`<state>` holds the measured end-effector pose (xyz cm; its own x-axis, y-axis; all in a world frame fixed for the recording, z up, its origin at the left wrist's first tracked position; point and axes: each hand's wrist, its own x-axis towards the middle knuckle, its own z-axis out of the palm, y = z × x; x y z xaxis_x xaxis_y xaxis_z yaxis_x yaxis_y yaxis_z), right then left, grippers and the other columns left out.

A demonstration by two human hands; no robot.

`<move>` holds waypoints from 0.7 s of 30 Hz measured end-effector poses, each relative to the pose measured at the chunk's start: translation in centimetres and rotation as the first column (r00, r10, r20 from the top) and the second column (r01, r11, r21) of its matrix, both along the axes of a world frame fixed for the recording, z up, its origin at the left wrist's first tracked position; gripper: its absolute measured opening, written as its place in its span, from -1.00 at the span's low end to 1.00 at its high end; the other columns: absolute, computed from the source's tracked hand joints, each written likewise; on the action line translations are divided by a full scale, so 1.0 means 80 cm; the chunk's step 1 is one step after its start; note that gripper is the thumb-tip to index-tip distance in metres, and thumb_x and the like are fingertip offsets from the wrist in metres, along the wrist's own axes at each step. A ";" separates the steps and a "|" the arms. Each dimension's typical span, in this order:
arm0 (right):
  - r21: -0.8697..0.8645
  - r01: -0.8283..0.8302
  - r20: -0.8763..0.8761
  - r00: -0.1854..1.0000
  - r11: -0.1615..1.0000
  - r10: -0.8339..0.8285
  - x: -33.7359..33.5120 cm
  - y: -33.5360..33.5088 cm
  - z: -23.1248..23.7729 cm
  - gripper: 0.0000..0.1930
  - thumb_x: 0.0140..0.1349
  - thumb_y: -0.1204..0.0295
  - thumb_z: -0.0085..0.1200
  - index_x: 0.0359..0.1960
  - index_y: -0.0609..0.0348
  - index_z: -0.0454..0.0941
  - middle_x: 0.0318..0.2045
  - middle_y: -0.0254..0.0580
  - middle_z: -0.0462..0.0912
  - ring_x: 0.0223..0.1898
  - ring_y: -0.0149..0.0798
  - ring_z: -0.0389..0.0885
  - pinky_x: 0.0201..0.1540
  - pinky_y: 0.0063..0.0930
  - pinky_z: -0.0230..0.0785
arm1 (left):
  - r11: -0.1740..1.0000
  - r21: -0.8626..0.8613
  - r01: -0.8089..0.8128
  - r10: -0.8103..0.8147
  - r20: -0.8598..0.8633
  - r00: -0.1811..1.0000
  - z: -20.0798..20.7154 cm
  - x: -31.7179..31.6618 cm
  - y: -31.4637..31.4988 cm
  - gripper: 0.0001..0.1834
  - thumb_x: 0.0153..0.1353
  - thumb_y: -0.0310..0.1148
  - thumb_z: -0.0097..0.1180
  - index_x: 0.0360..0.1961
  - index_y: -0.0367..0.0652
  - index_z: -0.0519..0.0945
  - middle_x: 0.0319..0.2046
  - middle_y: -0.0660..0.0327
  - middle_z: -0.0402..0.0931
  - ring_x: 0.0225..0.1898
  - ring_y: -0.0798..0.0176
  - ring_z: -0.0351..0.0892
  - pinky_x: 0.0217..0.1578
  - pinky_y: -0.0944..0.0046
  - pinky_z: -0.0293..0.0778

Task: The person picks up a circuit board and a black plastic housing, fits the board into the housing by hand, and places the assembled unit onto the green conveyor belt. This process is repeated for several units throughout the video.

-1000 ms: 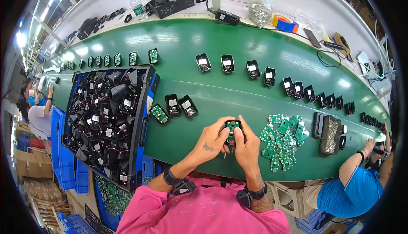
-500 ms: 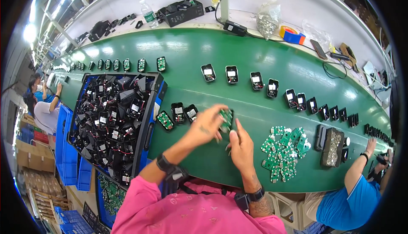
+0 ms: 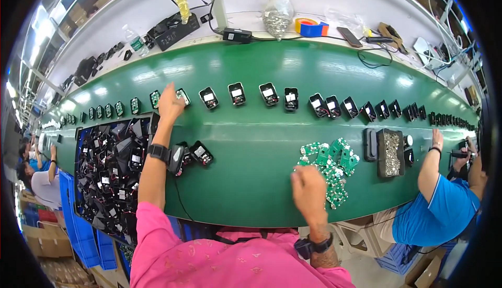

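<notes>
My left hand (image 3: 171,105) reaches to the far row, its fingers around a black plastic housing with a green circuit board (image 3: 182,97) in it. My right hand (image 3: 309,191) is curled at the near left edge of a pile of loose green circuit boards (image 3: 337,170). Its fingertips are partly hidden, and I cannot make out what they hold. Beside my left forearm lie open black housings (image 3: 201,152) with wires and white-labelled parts. The row continues to the right with similar housings (image 3: 237,94) and to the left with board-filled ones (image 3: 135,105).
A large bin (image 3: 156,123) heaped with black housings stands at the left. Right of the boards is a box of small metal parts (image 3: 391,154). A black adapter (image 3: 237,35), tape roll (image 3: 311,27) and bottle (image 3: 135,41) occupy the back ledge. A co-worker's arm (image 3: 433,165) rests at the right.
My hands have parted. The left carried the board-filled housing from in front of me to the far row; the right moved to the loose boards. The whole view has shifted.
</notes>
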<state>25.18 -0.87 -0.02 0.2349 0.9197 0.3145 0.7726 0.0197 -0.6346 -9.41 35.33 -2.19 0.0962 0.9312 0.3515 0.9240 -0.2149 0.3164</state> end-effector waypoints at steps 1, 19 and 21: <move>-0.050 0.119 0.071 0.991 0.992 -0.115 0.026 0.000 0.003 -0.69 0.14 0.58 0.19 -0.04 0.29 0.59 -0.17 0.00 0.60 -0.18 0.09 0.58 -0.05 -0.15 0.45 | 0.987 -0.011 0.161 -0.162 -0.046 0.986 0.005 0.026 -0.008 -0.31 0.13 -0.29 0.24 0.26 -0.37 0.37 0.16 -0.18 0.47 0.21 -0.16 0.47 0.21 0.03 0.41; -0.208 -0.147 0.206 0.960 0.967 0.190 0.116 0.072 0.030 -0.77 -0.01 0.51 0.33 -0.30 0.22 0.59 -0.34 -0.07 0.59 -0.16 0.02 0.49 -0.07 -0.14 0.36 | 0.844 -0.158 0.512 -0.407 0.434 0.804 0.104 0.152 -0.211 -0.14 -0.08 0.02 0.41 0.22 -0.25 0.50 -0.13 -0.02 0.53 -0.15 0.03 0.56 -0.07 0.16 0.50; -0.134 -0.125 0.218 0.964 0.983 0.152 0.106 0.074 0.032 -0.81 0.04 0.52 0.31 -0.31 0.24 0.59 -0.38 -0.10 0.63 -0.23 -0.07 0.57 -0.16 -0.19 0.42 | 0.820 -0.188 0.541 -0.394 0.501 0.771 0.098 0.155 -0.239 -0.13 -0.04 -0.01 0.42 0.26 -0.29 0.46 -0.10 -0.01 0.54 -0.23 0.16 0.57 -0.19 0.24 0.52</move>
<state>33.66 5.06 2.54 0.0380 0.9721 0.2316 0.8913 0.0718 -0.4477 3.02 16.22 5.69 0.4597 0.8716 0.1700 0.4896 -0.4085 0.7704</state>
